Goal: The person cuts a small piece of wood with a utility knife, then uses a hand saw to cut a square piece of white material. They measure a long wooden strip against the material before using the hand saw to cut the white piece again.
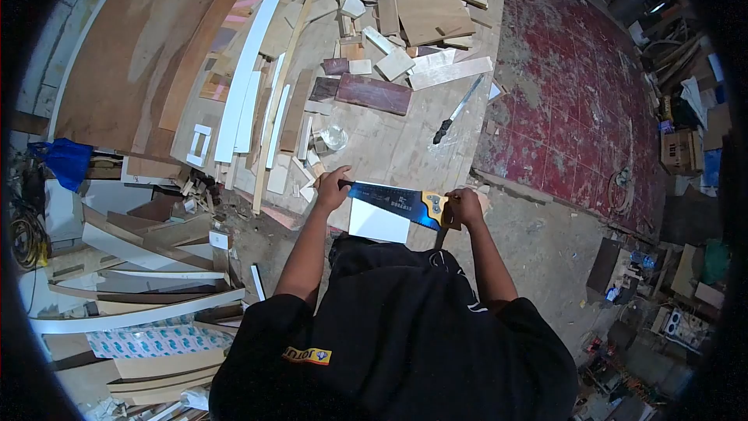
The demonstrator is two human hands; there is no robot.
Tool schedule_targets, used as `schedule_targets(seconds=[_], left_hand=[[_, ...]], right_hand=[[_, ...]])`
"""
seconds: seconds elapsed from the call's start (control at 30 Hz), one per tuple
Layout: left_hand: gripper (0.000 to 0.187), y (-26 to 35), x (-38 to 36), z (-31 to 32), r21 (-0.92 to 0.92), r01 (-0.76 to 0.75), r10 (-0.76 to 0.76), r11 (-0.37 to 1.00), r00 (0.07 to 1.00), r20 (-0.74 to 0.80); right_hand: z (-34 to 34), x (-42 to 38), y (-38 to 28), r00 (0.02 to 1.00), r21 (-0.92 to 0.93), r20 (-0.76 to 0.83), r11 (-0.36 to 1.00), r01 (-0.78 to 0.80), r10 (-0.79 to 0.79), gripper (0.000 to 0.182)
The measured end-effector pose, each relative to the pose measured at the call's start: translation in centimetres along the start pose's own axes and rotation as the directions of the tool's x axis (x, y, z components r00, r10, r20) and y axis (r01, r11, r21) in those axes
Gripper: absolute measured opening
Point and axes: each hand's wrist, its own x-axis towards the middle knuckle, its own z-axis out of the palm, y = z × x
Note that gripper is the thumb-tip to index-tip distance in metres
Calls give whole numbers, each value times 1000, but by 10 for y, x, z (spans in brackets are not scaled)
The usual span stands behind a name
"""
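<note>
A hand saw (397,201) with a blue blade and a yellow and black handle lies level in front of my body. My right hand (465,207) is wrapped round its handle. At the blade's far left end, my left hand (333,189) is closed on the tip, which has a dark piece on it. Under the blade a white board (377,222) sticks out from the table's near edge toward me. A clear round container (334,138) stands on the table just beyond my left hand.
The wooden worktable (382,152) carries a long knife-like tool (458,111), dark red wood blocks (373,94), a square wooden panel (434,13) and long white strips (251,62). Stacked offcuts (140,265) lie at the left, and red floor (573,93) at the right.
</note>
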Motion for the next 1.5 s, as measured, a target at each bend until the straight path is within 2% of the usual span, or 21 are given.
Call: schedule_targets(seconds=[0.07,0.2,0.37,0.47,0.57,1.0,1.17,1.3,1.37,1.43,1.5], left_hand=[[45,0,-1,-2,105,-111,108,988,994,30],[45,7,-3,-2,128,-108,113,986,993,-33],[40,-3,1,-1,164,-75,68,984,996,50],[36,8,-3,-2,175,-38,40,984,999,-8],[32,7,-1,-3,227,-23,13,974,999,45],[32,-1,-3,1,197,-33,33,980,999,3],[35,2,-5,-6,88,-21,22,996,1000,-3],[34,-6,0,-10,27,-76,76,997,997,-8],[34,-21,5,-9,-78,-213,203,974,972,-119],[30,-16,5,-19,-33,-260,252,965,956,-151],[26,-14,7,-27,79,-106,125,991,948,-293]], right_hand=[[0,-1,-1,999,-36,-26,999,20,-21,26],[4,0,3,999,-20,-34,999,26,-27,26],[0,-2,-6,999,23,-34,1000,-10,10,20],[2,-2,-3,998,-17,-68,1000,13,-14,20],[-1,-2,-8,998,-15,-59,1000,9,-10,19],[2,0,-4,998,22,-37,999,46,-45,22],[0,-4,-5,994,-156,-33,983,98,-104,26],[-6,-18,-25,992,-168,-119,986,25,-46,27],[-5,-25,-28,971,-141,-235,990,19,-52,24],[-3,-34,-34,955,-139,-296,990,-27,-15,20],[-2,-39,-41,934,-132,-358,989,-64,13,17]])
